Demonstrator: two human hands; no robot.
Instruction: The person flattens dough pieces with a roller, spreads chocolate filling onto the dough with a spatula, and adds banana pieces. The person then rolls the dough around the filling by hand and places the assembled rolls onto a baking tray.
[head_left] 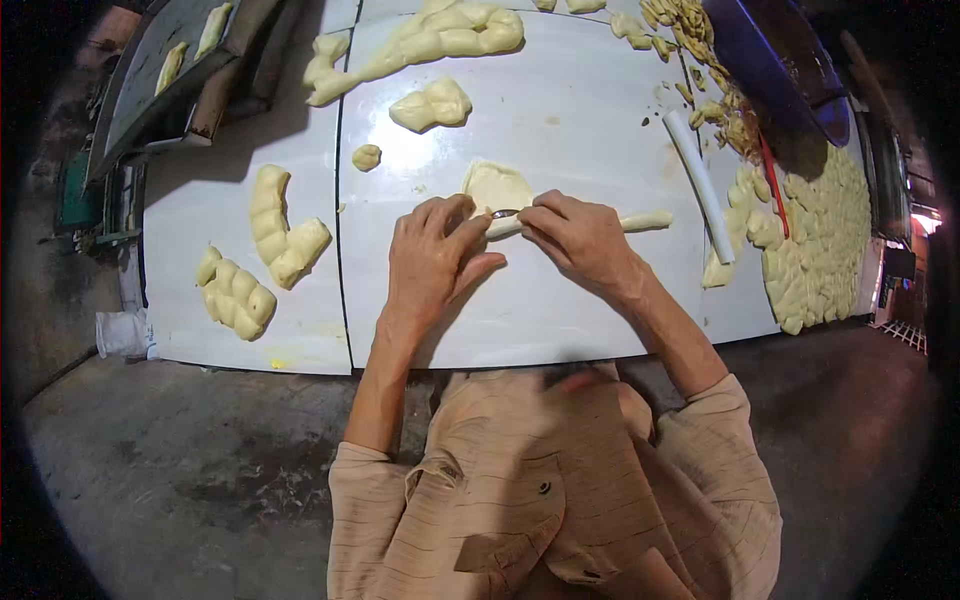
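A flattened oval of pale dough (497, 185) lies in the middle of the white board, with a narrow dark, shiny strip (504, 213) along its near edge, too small to make out. My left hand (435, 255) has its curled fingers on the left of this edge, gripping the dough, with the thumb angled out. My right hand (578, 245) pinches the dough's right side with bent fingers. A thin pale roll of dough (645, 220) sticks out to the right beneath it, and a short piece of it shows between my hands.
Dough lumps (430, 105) and braided lengths (235, 295) lie around the white tabletop (530, 320). On the right are a white rod (697, 185), red stick (773, 185), blue tub (770, 60) and many small dough pieces (810, 250). A metal tray (170, 80) stands upper left.
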